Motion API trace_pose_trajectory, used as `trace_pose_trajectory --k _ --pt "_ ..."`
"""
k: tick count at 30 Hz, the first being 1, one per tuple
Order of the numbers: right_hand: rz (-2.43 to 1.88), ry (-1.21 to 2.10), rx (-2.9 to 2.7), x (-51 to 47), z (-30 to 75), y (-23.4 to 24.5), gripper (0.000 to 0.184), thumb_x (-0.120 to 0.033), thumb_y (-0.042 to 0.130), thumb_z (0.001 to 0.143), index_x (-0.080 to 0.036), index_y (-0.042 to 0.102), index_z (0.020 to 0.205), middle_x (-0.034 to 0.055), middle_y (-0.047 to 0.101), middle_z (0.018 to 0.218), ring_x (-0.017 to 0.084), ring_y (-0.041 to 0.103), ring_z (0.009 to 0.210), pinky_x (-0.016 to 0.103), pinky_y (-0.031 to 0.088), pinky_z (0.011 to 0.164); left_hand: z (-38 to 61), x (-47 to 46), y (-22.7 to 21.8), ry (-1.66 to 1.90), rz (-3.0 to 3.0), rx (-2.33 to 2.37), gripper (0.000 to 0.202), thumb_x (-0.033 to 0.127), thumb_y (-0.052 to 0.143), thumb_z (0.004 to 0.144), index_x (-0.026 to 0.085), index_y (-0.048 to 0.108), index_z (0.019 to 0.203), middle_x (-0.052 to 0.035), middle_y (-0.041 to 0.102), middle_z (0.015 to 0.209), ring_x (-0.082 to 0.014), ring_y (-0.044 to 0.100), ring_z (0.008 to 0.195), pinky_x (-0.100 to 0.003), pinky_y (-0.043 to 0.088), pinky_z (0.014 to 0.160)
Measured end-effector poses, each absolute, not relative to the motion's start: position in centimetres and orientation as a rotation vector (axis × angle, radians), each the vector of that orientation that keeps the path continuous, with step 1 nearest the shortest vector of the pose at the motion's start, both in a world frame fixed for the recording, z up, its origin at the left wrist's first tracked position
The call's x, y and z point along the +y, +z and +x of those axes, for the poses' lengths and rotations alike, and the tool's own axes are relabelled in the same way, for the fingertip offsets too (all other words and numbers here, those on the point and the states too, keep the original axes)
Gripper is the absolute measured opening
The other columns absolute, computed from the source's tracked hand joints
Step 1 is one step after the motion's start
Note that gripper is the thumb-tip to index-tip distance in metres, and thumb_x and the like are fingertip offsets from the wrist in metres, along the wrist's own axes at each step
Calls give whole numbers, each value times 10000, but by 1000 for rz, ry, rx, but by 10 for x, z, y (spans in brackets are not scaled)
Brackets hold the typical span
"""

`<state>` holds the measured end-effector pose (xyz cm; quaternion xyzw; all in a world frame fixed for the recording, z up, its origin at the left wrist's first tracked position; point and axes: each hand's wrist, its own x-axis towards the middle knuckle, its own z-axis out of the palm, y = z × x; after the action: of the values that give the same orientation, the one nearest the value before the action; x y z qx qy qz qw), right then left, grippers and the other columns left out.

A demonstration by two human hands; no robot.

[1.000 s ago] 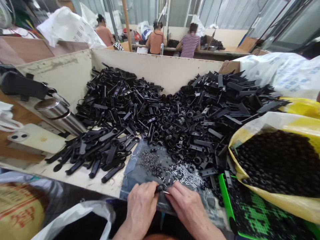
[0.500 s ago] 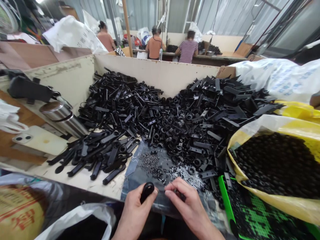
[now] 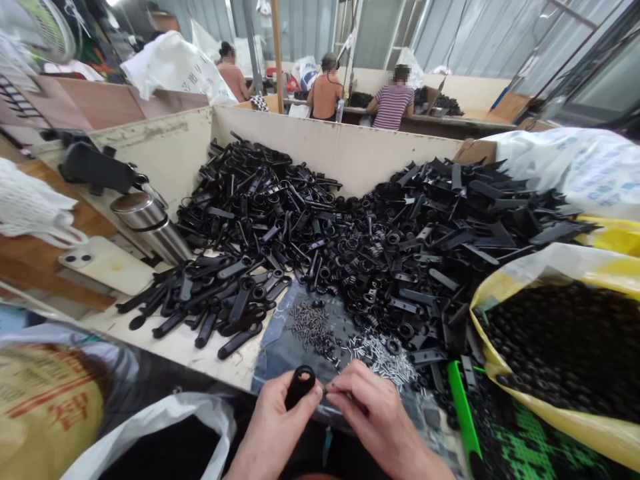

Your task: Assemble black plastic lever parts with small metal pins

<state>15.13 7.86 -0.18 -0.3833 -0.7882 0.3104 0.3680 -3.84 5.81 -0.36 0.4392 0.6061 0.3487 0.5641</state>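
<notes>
My left hand (image 3: 283,417) is closed round a black plastic handle (image 3: 300,385), whose rounded end with an opening points up between thumb and fingers. Close beside it, my right hand (image 3: 373,410) pinches something small and dark at its fingertips, too small to name. The fingertips of both hands nearly meet. Just beyond them on a dark mat (image 3: 280,340) lie a heap of small dark screws (image 3: 311,325) and a heap of silver pins (image 3: 383,357).
Black plastic parts pile up at the back (image 3: 250,193) and right. Finished-looking black handles (image 3: 215,300) lie left, near a steel flask (image 3: 155,223) and a phone (image 3: 107,265). A yellow bag (image 3: 483,333) of black pieces and a green tray (image 3: 463,413) stand right. Several people sit beyond.
My right hand has come closer to my left, fingertips now almost touching. The black handle has tilted so its open end shows. The whole view has shifted slightly.
</notes>
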Motion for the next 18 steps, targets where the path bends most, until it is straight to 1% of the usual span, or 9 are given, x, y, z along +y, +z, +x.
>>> trace_pose_trajectory --k 3,4,6,9,11,13,15,17,18 --pt "-989 777 -2053 78 153 -3 126 -186 550 1017 -206 650 943 26 628 816 138 620 695 226 475 630 -39 57 -4 825 1074 1392 273 425 654 868 166 711 805 -14 678 754 -164 569 729 -228 450 697" --pt "-986 772 -2063 78 153 -3 129 -188 544 1020 -207 650 948 25 628 814 139 620 694 227 474 627 -39 56 -4 819 1086 1386 274 424 648 873 164 712 817 -23 693 783 -178 588 771 -237 458 728" --pt "-974 761 -2091 78 154 -3 134 -189 534 1026 -207 650 961 27 631 813 141 619 698 228 471 624 -40 55 -4 814 1106 1391 284 428 637 881 158 709 828 -29 697 798 -188 594 794 -247 462 741" --pt "-954 755 -2141 78 155 -1 151 -187 516 1034 -200 655 978 36 642 832 144 620 716 230 469 628 -38 55 -3 826 1111 1401 290 430 640 876 153 700 813 -19 670 766 -169 567 751 -239 448 693" --pt "-949 764 -2156 79 156 2 162 -199 513 1038 -199 660 970 36 647 835 142 617 715 230 468 627 -35 54 1 819 1059 1398 282 427 671 845 154 688 779 13 615 666 -130 513 638 -221 415 608" --pt "-953 805 -2134 80 156 5 171 -225 523 1038 -201 667 948 29 647 816 139 613 703 229 466 621 -32 55 5 776 943 1377 292 446 703 812 158 671 771 65 509 525 -87 397 493 -203 327 493" --pt "-975 882 -2071 79 156 7 184 -256 543 1031 -208 676 912 22 651 794 141 616 704 231 471 626 -31 54 9 740 803 1331 320 472 734 786 161 658 784 101 430 438 -63 302 416 -197 231 434" --pt "-1021 960 -1982 74 156 5 187 -301 571 1015 -219 685 892 20 661 781 148 626 701 237 485 625 -32 54 8 739 677 1249 343 475 778 756 158 654 795 101 444 416 -51 295 397 -190 197 422" --pt "-1041 973 -1939 70 155 2 200 -334 584 1003 -224 688 872 17 658 758 151 625 676 239 488 603 -34 53 7 736 618 1195 342 457 809 738 155 657 795 96 459 414 -47 307 395 -184 202 421"
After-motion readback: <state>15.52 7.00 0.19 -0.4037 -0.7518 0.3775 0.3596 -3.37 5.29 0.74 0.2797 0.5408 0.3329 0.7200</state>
